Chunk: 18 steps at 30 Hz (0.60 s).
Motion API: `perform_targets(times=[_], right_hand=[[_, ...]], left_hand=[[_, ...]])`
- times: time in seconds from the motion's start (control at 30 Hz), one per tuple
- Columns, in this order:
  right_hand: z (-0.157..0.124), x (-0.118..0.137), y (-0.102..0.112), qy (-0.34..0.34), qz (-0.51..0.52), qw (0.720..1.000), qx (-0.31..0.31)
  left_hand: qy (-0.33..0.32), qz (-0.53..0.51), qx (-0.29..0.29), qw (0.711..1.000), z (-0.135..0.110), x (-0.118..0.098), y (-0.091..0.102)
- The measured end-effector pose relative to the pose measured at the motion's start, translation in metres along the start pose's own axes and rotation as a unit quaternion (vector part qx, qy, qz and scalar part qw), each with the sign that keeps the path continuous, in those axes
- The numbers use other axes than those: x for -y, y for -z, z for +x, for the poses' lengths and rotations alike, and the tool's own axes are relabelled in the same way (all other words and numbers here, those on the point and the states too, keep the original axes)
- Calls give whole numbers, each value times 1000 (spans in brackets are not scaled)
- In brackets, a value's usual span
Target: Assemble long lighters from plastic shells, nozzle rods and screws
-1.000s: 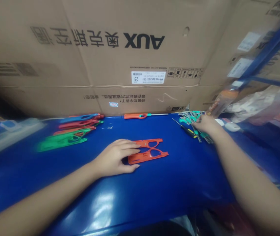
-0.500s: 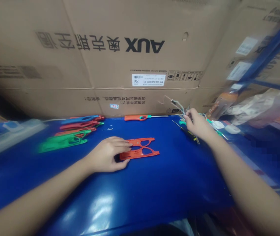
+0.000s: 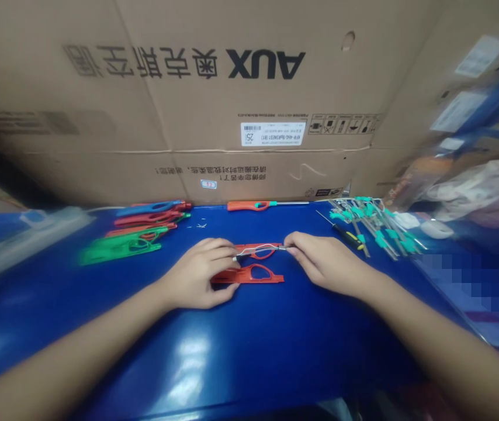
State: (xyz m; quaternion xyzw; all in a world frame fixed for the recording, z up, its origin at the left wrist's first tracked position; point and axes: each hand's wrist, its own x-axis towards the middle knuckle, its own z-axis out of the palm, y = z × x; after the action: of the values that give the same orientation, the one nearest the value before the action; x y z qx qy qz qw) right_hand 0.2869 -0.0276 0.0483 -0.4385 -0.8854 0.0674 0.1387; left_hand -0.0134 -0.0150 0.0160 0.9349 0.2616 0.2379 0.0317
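Two orange lighter casing halves (image 3: pixel 245 275) lie side by side on the blue table, their looped ends pointing right. My left hand (image 3: pixel 201 272) is closed over their left ends, thumb at the near half and fingers across the far one. Between the fingers of my right hand (image 3: pixel 326 260) is a thin metal lighter tube with a white wire (image 3: pixel 260 249). It lies over the far half, its left end close to my left fingertips. My right fingers hide the rest of the tube.
An orange lighter (image 3: pixel 245 206) lies by the cardboard wall (image 3: pixel 179 128). Green, red and blue casings (image 3: pixel 120 248) are stacked at left. At right are a screwdriver (image 3: pixel 348 235), a pile of metal tubes with teal parts (image 3: pixel 385 234), and a blurred bottle (image 3: pixel 425 178).
My right hand has moved left and nearer from the tube pile, bringing the wired metal tube over the far casing half. My left hand stays on the casing halves. The view has shifted slightly.
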Motion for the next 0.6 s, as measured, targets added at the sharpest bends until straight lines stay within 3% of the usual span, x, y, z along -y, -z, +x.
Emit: perform_targets(times=[0.4,0.6], right_hand=[[2,-4,-6,4,77,997,3],[2,-6,-8,8,63,998,26]], left_hand=[[25,28,-113,993,2,1,-12],[27,10,-122,992,0,1,-10]])
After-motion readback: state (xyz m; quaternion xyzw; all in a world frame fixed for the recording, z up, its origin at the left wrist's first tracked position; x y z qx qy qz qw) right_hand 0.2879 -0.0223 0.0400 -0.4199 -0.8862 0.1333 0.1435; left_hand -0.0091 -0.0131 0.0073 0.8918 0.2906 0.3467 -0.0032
